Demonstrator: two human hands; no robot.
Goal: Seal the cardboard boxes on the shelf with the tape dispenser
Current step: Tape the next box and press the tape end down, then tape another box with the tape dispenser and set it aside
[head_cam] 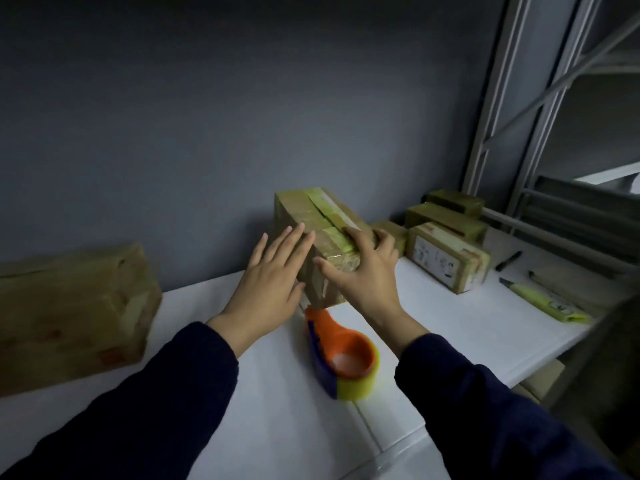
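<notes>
A cardboard box (304, 209) with yellowish tape along its top seam stands in the middle of the white shelf (433, 327). My left hand (273, 275) lies flat against the box's left side, fingers straight. My right hand (363, 268) rests on the near top edge of the box, fingers spread over the tape and thumb on the front face. The tape dispenser (343, 355), orange and blue with a yellow tape roll, lies on the shelf just in front of the box, between my forearms. Neither hand touches it.
A larger cardboard box (69, 317) sits at the left. Several small boxes (446, 237) are stacked at the back right, beside a black marker (508, 260) and a yellow-green utility knife (543, 301). A grey metal rack frame (512, 98) rises at the right.
</notes>
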